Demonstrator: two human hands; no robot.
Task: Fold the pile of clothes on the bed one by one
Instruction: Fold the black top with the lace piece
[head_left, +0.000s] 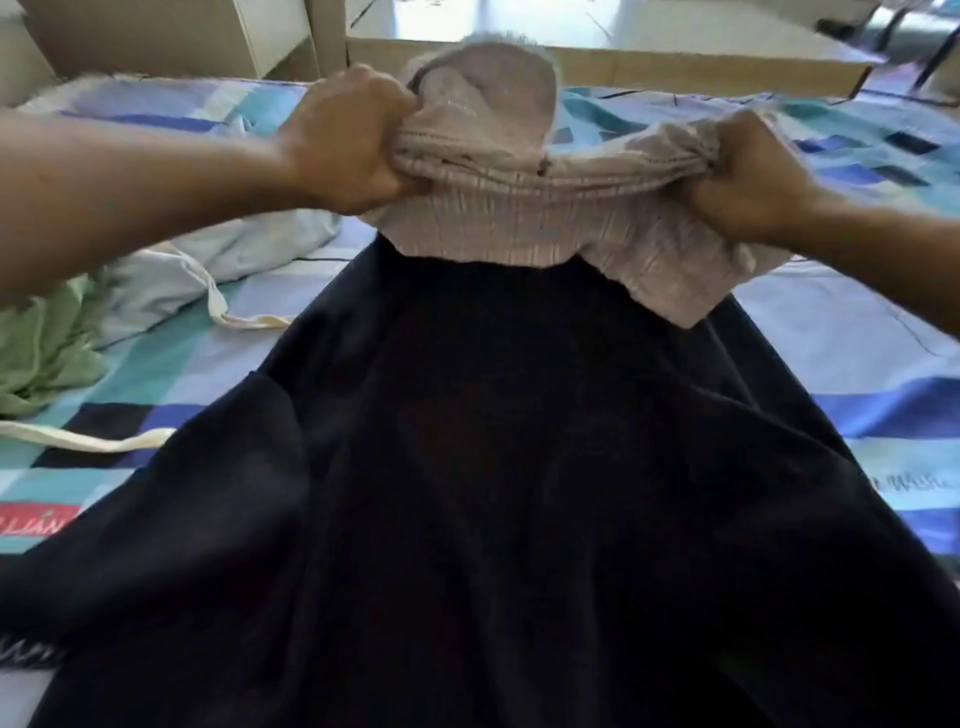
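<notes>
A dress with a pale ribbed top (519, 218) and a wide dark navy skirt (467, 493) hangs in front of me over the bed. My left hand (348, 140) grips the bunched top at its left side. My right hand (748, 176) grips the bunched fabric at its right side. The top is stretched between both fists, and part of it sticks up behind them. The skirt spreads down toward me and fills the lower view.
The bed has a blue, teal and white checked sheet (857, 338). A pale blue-white garment (208, 260) with cream straps and a light green garment (41, 348) lie on the left. A wooden bed frame (675, 67) and furniture stand beyond.
</notes>
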